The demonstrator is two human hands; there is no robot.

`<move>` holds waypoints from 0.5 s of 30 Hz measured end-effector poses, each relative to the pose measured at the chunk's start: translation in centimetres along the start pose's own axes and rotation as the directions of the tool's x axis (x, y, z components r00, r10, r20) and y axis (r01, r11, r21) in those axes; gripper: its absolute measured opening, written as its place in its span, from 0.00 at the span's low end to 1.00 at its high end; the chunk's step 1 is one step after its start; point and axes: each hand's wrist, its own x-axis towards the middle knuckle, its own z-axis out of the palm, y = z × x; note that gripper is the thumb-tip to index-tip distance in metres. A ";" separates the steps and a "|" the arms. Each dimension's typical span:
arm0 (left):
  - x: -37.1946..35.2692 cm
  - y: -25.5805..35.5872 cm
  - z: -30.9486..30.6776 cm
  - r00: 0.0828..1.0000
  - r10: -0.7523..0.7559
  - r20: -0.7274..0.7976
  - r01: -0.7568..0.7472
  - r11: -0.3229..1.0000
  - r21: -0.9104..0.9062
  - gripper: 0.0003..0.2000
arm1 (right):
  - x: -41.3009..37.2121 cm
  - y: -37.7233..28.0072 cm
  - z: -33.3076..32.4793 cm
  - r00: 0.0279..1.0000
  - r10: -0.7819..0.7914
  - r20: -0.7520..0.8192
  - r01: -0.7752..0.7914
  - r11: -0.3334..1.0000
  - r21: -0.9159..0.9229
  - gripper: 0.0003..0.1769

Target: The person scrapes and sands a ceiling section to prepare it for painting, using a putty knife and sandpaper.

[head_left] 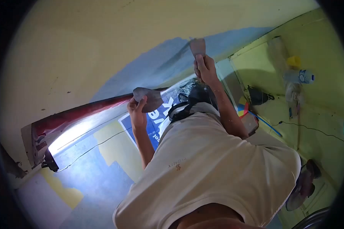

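My right hand [205, 69] is closed around a putty knife [197, 46]. Its flat, flared brownish blade lies against or close before the blue-grey patch [153, 63] on the cream wall [84, 42]; contact is hard to make out. Most of the handle is hidden in my fist. Lower and to the left, my left hand [137, 108] pinches a flat grey plate [149, 100] by its left edge, thumb on top and fingers behind. The plate has a rounded corner, and it is held apart from the putty knife.
A bright lamp [51, 160] trails a cord below a red strip [84, 112]. Behind my left arm is a blue lettered sheet [154, 118]. At right are a plastic bottle [300, 76], a black bag [258, 95], a blue stick [269, 127] and a thin cable [313, 126].
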 end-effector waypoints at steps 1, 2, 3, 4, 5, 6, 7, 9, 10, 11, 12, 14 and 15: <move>0.1 0.1 0.2 1.000 0.000 -0.001 0.000 1.000 0.011 0.06 | -0.2 0.5 -0.2 1.000 -0.021 -0.007 0.021 1.000 -0.002 0.24; -0.1 0.2 0.4 1.000 -0.003 -0.006 0.003 1.000 0.021 0.06 | -0.3 1.0 -0.2 1.000 -0.007 -0.008 0.007 1.000 0.013 0.24; -0.2 0.5 0.8 1.000 0.017 -0.009 -0.016 1.000 0.025 0.07 | -0.5 0.9 0.0 1.000 0.006 -0.009 -0.005 1.000 0.025 0.24; -0.1 0.4 0.5 1.000 0.005 0.004 -0.005 1.000 0.021 0.07 | -0.9 0.9 0.2 1.000 0.027 -0.015 -0.027 0.999 0.037 0.24; 0.1 0.3 0.2 1.000 -0.007 0.017 0.007 1.000 0.015 0.07 | -0.9 1.6 0.2 1.000 -0.013 -0.014 0.014 1.000 0.027 0.23; 0.3 0.3 0.1 0.999 -0.017 0.033 0.016 1.000 0.010 0.07 | -0.6 1.8 0.1 1.000 -0.017 -0.022 0.017 1.000 0.009 0.23; 0.3 0.4 0.1 0.999 -0.022 0.036 0.021 1.000 0.015 0.07 | -0.4 2.1 0.1 0.999 -0.020 -0.032 0.019 1.000 -0.007 0.23; 0.4 0.7 0.5 0.999 -0.028 0.046 0.027 0.999 0.025 0.07 | -0.1 1.6 0.1 0.999 -0.023 -0.027 0.023 0.999 -0.022 0.23; 0.6 0.7 0.5 0.999 -0.022 0.040 0.020 0.999 0.037 0.07 | 0.0 1.4 0.0 0.999 -0.029 -0.030 0.028 0.999 -0.045 0.23; 0.7 0.7 0.5 0.999 -0.012 0.032 0.011 0.999 0.046 0.07 | 0.0 1.1 -0.1 0.999 -0.037 -0.028 0.035 0.997 -0.069 0.23; 0.6 0.6 0.5 1.000 -0.004 0.021 0.002 0.998 0.056 0.06 | -0.3 0.8 -0.1 0.999 -0.043 -0.024 0.040 0.995 -0.091 0.23; 0.5 0.4 0.4 1.000 0.007 0.015 -0.008 0.999 0.043 0.06 | -0.7 0.2 0.1 0.999 -0.042 0.025 0.043 0.998 -0.052 0.24; 0.4 0.2 0.3 1.000 0.002 0.009 -0.002 0.999 0.034 0.06 | -0.8 0.1 0.3 0.998 -0.039 0.039 0.041 0.998 -0.054 0.24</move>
